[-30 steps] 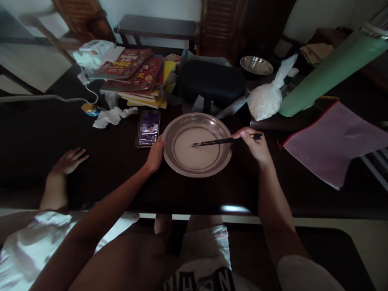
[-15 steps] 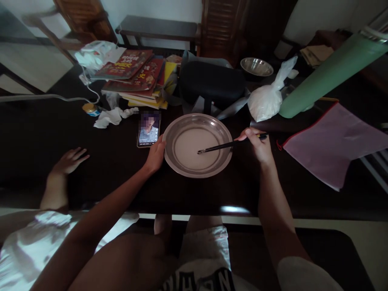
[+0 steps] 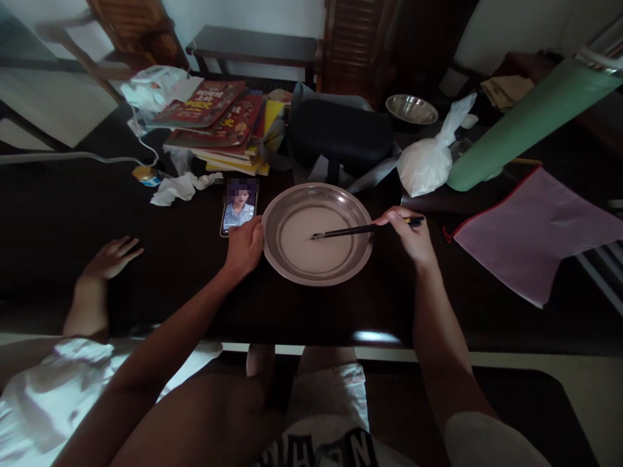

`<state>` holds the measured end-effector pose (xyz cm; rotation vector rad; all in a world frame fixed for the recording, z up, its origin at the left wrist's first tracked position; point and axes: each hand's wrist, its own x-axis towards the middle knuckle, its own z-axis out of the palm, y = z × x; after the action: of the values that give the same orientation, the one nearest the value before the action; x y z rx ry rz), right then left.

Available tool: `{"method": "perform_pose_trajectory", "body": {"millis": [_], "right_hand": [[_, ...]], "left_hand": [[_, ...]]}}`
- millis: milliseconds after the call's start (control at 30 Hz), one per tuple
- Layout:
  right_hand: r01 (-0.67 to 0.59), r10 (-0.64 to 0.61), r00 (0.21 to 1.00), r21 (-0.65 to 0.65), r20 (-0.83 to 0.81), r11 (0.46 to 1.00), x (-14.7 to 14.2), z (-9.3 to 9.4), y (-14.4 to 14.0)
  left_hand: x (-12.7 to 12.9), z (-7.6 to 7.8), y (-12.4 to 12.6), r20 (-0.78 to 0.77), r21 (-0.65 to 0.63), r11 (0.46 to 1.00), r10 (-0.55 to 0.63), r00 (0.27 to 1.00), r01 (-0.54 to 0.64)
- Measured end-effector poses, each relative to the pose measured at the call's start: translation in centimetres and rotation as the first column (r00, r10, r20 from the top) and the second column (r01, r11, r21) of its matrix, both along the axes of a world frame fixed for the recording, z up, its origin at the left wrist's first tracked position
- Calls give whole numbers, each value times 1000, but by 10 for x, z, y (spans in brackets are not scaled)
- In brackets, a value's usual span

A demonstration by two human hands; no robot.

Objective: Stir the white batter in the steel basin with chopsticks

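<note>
— How much room was there around the work?

— The dark table [image 3: 73, 214] ran nearly the full width of the view, its near edge just above the person's lap. Its left half lay mostly bare; the far side was crowded with a stack of books [image 3: 219, 126], a black cushion [image 3: 341, 133], a green roll [image 3: 530, 120], a pink cloth [image 3: 530, 240] and a tied white bag [image 3: 431, 162]. Another person's hand [image 3: 111, 256] rested flat on the table at the far left, well apart from the work.

— And the room?

— Dim, with a wooden bench [image 3: 253, 45] against the far wall.

— Where was the pan?

— The metal pan [image 3: 318, 232] sat centre, near the front edge, with pale batter [image 3: 302, 250] covering its bottom. A phone [image 3: 238, 211] lay just beside it, on the left.

— The hands?

— The left hand [image 3: 246, 246] was curled against the pan's left rim, fingers folded — touching it. The right hand [image 3: 411, 233] pinched dark chopsticks [image 3: 360, 229] narrowly between thumb and fingers, and their tips reached into the batter near the middle.
</note>
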<state>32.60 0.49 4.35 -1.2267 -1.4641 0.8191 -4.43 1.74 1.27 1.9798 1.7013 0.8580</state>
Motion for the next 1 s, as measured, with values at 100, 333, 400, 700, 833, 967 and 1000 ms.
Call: {"method": "perform_pose_trajectory", "body": {"millis": [100,333,400,700,833,967,1000], "right_hand": [[64,-64,997,0,-31,998,1,2,0],[-31,30,999,-32,-27,999,1,0,0],[12,-13,999,-19,-39,1000,3,-1,-1],[49,-49,998,-2,-40,999,4,1,-2],[54,-54,995,-2,-85,999,4,-1,0],[-46,46,999,-33,8,998,1,-2,1],[-21,21,1000,-22,11,1000,2,-2,2]], "left_hand": [[0,1,1,-100,-2,998,69,993,-70],[-7,-8,8,22,79,996,47,999,-49],[-9,-11,13,58,88,996,26,998,-31],[-7,-2,18,120,32,997,-79,990,76],[-1,-2,6,188,2,999,-32,982,32],[6,-4,0,366,-44,999,0,931,17],[8,-5,0,412,-57,998,10,911,15]]}}
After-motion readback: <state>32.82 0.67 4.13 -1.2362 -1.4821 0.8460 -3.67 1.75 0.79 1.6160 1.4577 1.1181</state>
